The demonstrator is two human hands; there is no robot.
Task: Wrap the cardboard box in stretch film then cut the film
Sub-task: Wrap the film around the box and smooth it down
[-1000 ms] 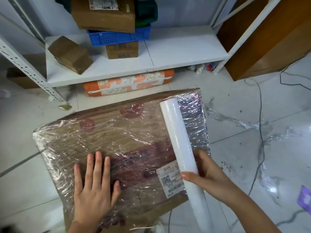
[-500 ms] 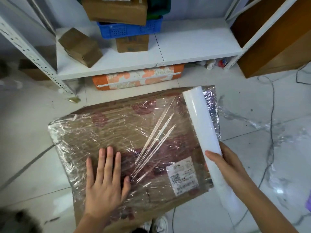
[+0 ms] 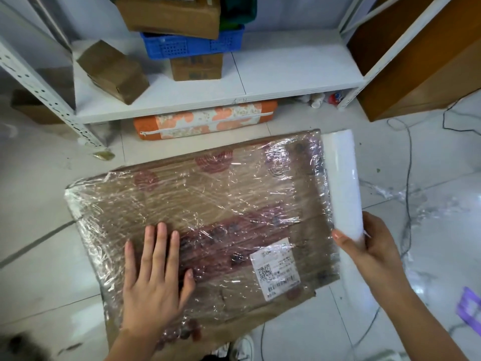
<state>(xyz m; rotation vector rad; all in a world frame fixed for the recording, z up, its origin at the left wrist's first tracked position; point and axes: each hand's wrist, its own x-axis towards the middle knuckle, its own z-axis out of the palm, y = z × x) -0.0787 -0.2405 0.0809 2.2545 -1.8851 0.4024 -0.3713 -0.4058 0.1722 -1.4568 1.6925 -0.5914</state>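
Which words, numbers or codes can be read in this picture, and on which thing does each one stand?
No text can be read for certain.
White shipping label on the wrapped cardboard box: a square code and a barcode show; its print is too small.
Small box under the blue crate on the shelf: dark print, blurred.
Front edge of the shelf: a faint handwritten mark, not legible.
Label on the top carton: cut off, unreadable.
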